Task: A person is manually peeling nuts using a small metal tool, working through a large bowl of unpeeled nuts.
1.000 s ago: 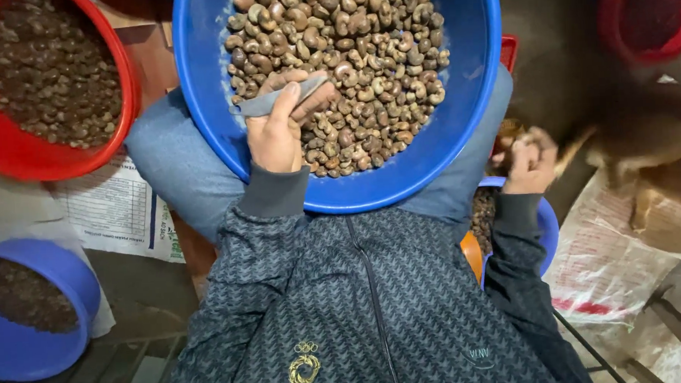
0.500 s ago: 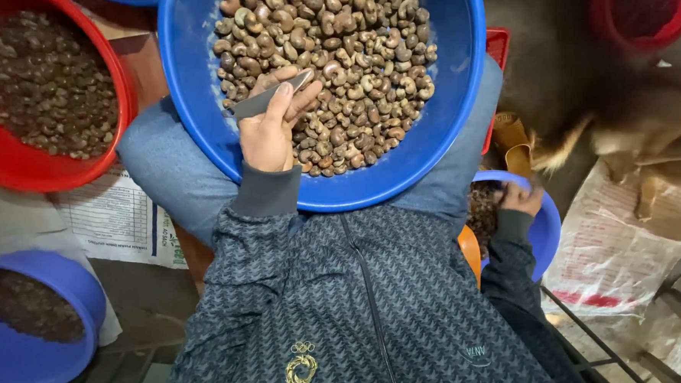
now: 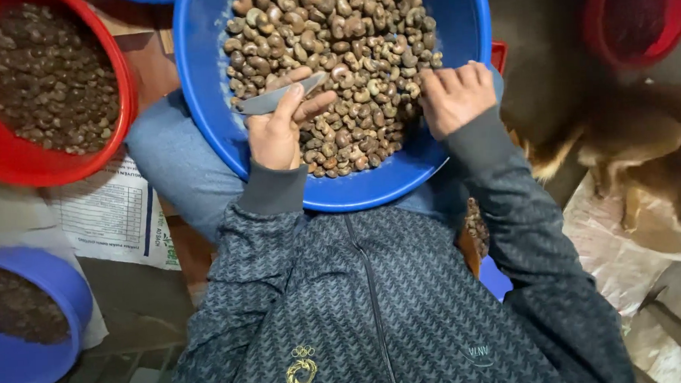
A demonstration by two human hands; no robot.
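A big blue basin [image 3: 456, 25] full of brown cashew nuts [image 3: 342, 53] rests on my lap. My left hand [image 3: 276, 129] lies over the near left part of the pile and grips a small grey blade [image 3: 275, 100] that points right. My right hand [image 3: 455, 94] is at the right inner wall of the basin, fingers curled down onto the nuts; whether it holds one is hidden.
A red basin of dark nuts [image 3: 45, 82] stands at the upper left, a smaller blue basin [image 3: 25, 320] at the lower left on printed paper [image 3: 112, 217]. Another red tub [image 3: 639, 17] sits upper right. A brown furry animal [image 3: 629, 140] lies at the right.
My right hand came up from the small blue bowl at my right side and now reaches into the big blue basin. The left hand with the blade stayed put.
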